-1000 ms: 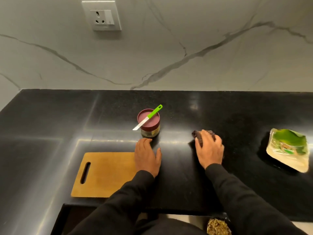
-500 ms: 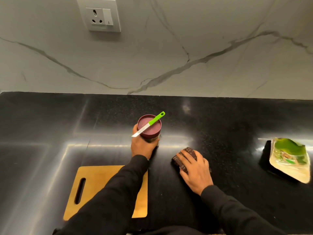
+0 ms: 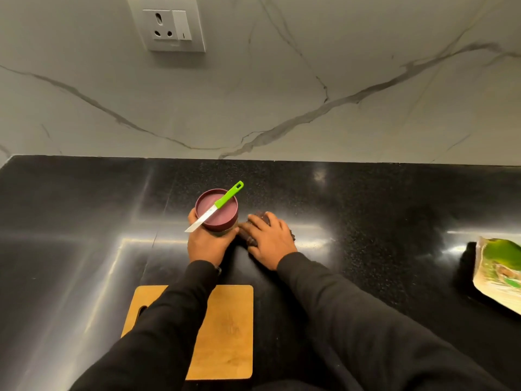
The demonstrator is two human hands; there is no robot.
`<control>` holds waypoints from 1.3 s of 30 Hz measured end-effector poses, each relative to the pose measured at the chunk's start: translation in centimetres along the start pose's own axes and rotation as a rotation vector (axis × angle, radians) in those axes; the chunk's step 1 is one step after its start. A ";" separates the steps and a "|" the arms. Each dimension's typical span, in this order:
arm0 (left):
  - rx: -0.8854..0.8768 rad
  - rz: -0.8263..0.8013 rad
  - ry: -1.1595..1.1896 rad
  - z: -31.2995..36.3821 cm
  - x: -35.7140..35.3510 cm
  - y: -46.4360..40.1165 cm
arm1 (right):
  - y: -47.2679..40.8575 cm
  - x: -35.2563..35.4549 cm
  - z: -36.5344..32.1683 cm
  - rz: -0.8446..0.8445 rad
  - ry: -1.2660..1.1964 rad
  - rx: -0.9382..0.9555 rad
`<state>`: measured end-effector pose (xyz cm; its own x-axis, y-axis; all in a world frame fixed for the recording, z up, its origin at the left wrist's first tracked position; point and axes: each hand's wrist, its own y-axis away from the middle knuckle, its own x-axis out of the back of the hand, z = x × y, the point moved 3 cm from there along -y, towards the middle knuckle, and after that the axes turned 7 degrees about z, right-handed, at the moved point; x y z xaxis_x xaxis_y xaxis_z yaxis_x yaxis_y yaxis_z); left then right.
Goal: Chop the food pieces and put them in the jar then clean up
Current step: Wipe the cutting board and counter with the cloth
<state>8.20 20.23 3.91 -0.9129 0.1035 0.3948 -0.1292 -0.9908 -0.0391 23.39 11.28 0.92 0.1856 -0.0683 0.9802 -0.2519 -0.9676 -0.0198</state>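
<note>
Jar (image 3: 221,221), lidded and carrying the knife (image 3: 214,206) across its top, stood mid-bench (image 3: 84,207) just beyond the cutting board (image 3: 225,331), and I had my left hand (image 3: 207,244) curled round its side while my right hand (image 3: 269,239) pressed flat on a dark cloth (image 3: 260,217) right beside it. To wipe well here, I judged I should steady the jar so the loosely balanced knife would not slide off. The cloth wanted firm, overlapping strokes close round the jar's base.
</note>
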 end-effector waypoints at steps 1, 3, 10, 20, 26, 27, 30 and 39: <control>0.004 -0.012 0.010 0.2 -0.3 0.0 | -0.2 0.2 0.8 0.014 -0.010 -0.061; 0.005 -0.048 0.024 0.7 -0.9 0.0 | -0.3 0.6 2.8 0.039 -0.024 -0.185; 0.009 -0.179 0.095 1.1 -3.8 0.5 | 5.5 2.0 8.6 0.116 -0.030 -0.579; 0.076 -0.118 -0.179 0.2 -3.6 3.8 | 17.6 1.6 5.5 0.349 -0.056 -0.688; -0.331 -0.047 -0.355 3.5 -4.1 10.7 | 10.8 0.7 2.7 0.189 0.001 -0.371; -0.395 -0.154 -0.345 3.7 -5.0 10.7 | 9.9 1.0 3.4 0.190 0.000 -0.405; -0.522 -0.384 -0.413 3.9 -8.2 10.4 | 9.1 1.7 6.6 0.159 -0.003 -0.553; -0.856 -0.871 -0.556 4.5 -15.8 18.7 | 23.2 2.3 8.9 0.312 0.052 -1.003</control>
<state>21.92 -0.29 1.07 -0.1591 0.4178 0.8945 -0.9701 -0.2342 -0.0632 26.47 -13.51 0.99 -0.0578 -0.2463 0.9675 -0.9570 -0.2623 -0.1239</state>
